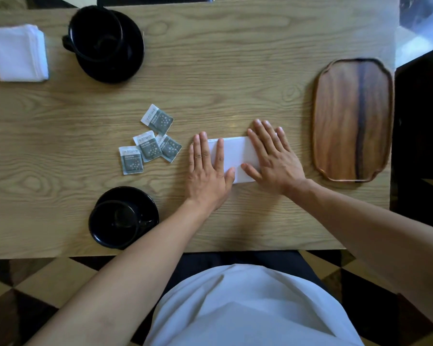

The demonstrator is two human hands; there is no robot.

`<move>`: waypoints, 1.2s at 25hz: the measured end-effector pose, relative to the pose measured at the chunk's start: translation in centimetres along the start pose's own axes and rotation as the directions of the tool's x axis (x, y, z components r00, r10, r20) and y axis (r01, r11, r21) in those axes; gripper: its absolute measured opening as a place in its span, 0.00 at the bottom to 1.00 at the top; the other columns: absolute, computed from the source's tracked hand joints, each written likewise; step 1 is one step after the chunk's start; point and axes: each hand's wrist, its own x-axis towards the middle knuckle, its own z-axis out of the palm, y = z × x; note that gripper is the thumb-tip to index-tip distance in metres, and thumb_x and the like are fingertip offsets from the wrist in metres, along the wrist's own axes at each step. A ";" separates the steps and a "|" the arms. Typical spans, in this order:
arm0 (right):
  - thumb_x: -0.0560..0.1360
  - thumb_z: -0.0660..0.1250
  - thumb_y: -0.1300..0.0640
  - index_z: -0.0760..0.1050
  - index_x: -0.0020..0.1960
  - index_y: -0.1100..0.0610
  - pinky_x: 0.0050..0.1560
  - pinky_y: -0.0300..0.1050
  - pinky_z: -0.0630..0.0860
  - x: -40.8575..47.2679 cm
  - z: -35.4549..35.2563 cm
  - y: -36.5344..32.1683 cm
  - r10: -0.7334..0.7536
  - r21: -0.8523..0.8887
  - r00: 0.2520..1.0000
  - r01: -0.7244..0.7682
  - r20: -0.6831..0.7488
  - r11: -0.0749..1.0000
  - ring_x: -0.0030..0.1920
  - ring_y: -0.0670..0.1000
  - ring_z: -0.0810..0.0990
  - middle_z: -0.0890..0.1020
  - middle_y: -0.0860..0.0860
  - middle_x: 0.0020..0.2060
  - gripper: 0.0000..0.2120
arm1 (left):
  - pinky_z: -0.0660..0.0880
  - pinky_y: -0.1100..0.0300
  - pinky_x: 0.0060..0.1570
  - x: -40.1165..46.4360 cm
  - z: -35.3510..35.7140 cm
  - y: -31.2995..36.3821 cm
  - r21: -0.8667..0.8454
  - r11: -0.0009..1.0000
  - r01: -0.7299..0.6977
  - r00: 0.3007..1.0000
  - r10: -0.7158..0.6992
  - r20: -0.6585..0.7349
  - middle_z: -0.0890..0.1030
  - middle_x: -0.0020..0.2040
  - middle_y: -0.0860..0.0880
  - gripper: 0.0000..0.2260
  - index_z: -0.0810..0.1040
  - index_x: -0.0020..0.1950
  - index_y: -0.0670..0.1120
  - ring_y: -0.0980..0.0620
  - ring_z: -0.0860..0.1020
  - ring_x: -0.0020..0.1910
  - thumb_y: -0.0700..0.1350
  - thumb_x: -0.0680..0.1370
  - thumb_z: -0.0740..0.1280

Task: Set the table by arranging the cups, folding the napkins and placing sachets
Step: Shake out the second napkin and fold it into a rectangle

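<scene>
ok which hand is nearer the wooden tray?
Right. The right hand presses the napkin's end beside the wooden tray; the left hand presses the far end, nearer the sachets.

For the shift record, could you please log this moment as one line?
step: napkin fold | left hand: flat on napkin | right hand: flat on napkin | sachets: loose on table | tray: bare

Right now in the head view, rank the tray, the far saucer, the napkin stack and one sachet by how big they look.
1. tray
2. far saucer
3. napkin stack, not much smaller than the saucer
4. sachet
</scene>
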 end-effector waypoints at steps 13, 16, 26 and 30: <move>0.71 0.70 0.55 0.76 0.63 0.57 0.61 0.51 0.68 2.8 -5.3 -0.6 0.211 0.055 0.964 -0.223 0.161 0.973 0.58 0.61 0.72 0.76 0.57 0.55 0.21 | 0.72 0.47 0.55 5.2 -6.1 -3.9 -0.056 0.998 -0.039 0.992 0.045 0.117 0.75 0.58 0.42 0.18 0.75 0.63 0.41 0.40 0.72 0.59 0.41 0.74 0.65; 0.70 0.73 0.55 0.80 0.60 0.57 0.54 0.48 0.70 2.9 -5.9 0.1 0.232 0.124 0.940 -0.269 0.250 0.955 0.55 0.60 0.73 0.73 0.57 0.54 0.19 | 0.71 0.47 0.57 5.6 -6.4 -4.7 -0.124 0.992 -0.027 0.986 0.047 0.162 0.74 0.59 0.42 0.19 0.75 0.65 0.43 0.40 0.71 0.61 0.40 0.74 0.66; 0.71 0.74 0.65 0.75 0.64 0.50 0.40 0.44 0.74 1.3 -11.1 -0.8 0.314 0.785 0.909 -0.400 0.274 0.473 0.38 0.50 0.78 0.82 0.53 0.39 0.25 | 0.65 0.60 0.67 5.9 -12.6 0.1 -0.538 0.812 -0.226 0.934 0.337 0.117 0.75 0.67 0.46 0.37 0.66 0.77 0.45 0.46 0.70 0.67 0.41 0.69 0.72; 0.71 0.75 0.65 0.69 0.73 0.47 0.40 0.43 0.76 2.7 -15.4 -2.1 0.305 0.897 0.943 -0.247 0.135 0.367 0.37 0.48 0.81 0.87 0.54 0.42 0.34 | 0.76 0.56 0.44 8.5 -18.0 0.6 -0.730 0.680 -0.074 0.916 0.336 0.220 0.83 0.46 0.51 0.19 0.79 0.57 0.51 0.53 0.81 0.44 0.39 0.68 0.71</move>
